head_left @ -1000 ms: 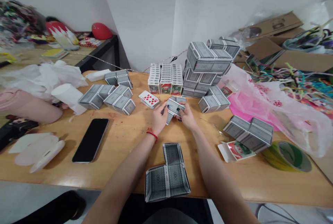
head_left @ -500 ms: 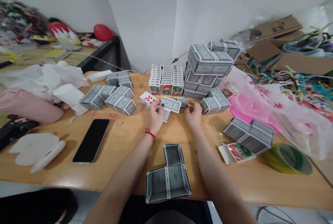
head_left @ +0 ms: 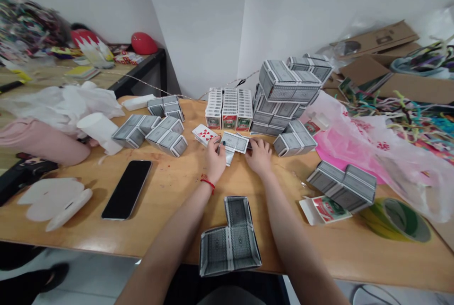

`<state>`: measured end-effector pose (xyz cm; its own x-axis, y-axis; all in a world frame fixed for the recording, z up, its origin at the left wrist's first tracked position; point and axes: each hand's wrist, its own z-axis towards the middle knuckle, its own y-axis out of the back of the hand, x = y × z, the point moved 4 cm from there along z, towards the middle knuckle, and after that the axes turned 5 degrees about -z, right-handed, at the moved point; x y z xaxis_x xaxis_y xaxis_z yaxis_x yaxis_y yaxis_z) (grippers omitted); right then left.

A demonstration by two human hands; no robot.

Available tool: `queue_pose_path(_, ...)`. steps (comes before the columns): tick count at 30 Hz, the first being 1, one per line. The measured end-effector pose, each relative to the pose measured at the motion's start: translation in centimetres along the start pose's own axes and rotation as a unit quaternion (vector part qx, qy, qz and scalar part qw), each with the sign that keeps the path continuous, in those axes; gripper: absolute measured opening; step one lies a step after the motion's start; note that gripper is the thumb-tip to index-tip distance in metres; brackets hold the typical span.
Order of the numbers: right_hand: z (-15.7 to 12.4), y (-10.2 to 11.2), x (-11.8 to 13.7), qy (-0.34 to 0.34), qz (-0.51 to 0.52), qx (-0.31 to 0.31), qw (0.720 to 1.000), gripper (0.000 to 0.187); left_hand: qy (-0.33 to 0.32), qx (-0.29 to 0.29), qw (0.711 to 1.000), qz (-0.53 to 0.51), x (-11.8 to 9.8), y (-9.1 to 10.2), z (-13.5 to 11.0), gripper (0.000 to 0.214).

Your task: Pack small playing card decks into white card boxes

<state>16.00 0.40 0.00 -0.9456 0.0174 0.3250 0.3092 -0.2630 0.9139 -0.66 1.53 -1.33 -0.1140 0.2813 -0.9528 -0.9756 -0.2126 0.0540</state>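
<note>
My left hand (head_left: 215, 159), a red string bracelet at its wrist, pinches grey-backed playing cards (head_left: 235, 142) that overlap on the table. Just beyond its fingers lies a face-up heart card (head_left: 205, 133). My right hand (head_left: 260, 156) rests at the right end of these cards, its fingers curled over a small dark stack partly hidden under them. In front of me, between my forearms, stands an L-shaped open piece (head_left: 238, 239) folded from grey-backed cards. Behind my hands are rows of playing card boxes (head_left: 230, 111).
A tall stack of card-built blocks (head_left: 289, 82) stands at the back right; more blocks (head_left: 166, 135) sit left. A phone (head_left: 127, 189), pink bottle (head_left: 42, 142), opened card box (head_left: 326, 209), yellow-green tape roll (head_left: 397, 220) and pink plastic bag (head_left: 340, 144) lie around.
My right hand has moved left and its fingers now reach the small stack beside the cards. My left hand stays on the cards. The whole view has shifted slightly.
</note>
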Motion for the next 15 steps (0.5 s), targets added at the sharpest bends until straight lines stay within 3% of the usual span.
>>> queue_pose_path(7, 0.1, -0.4, -0.4, 0.012, 0.04, -0.017, 0.999, 0.035, 0.0, -0.015, 1.0, 0.002, 0.3, 0.3, 0.3, 0.033)
queue_pose_path(12, 0.1, -0.3, -0.9, 0.014, 0.072, -0.067, 0.995, 0.053, -0.015, -0.07, 0.997, 0.036, 0.6, 1.5, 1.1, 0.032)
queue_pose_path(15, 0.0, -0.1, -0.8, 0.041, 0.115, -0.079, 0.989, 0.051, -0.015, -0.072, 0.996, 0.046, 0.6, 1.9, 1.4, 0.032)
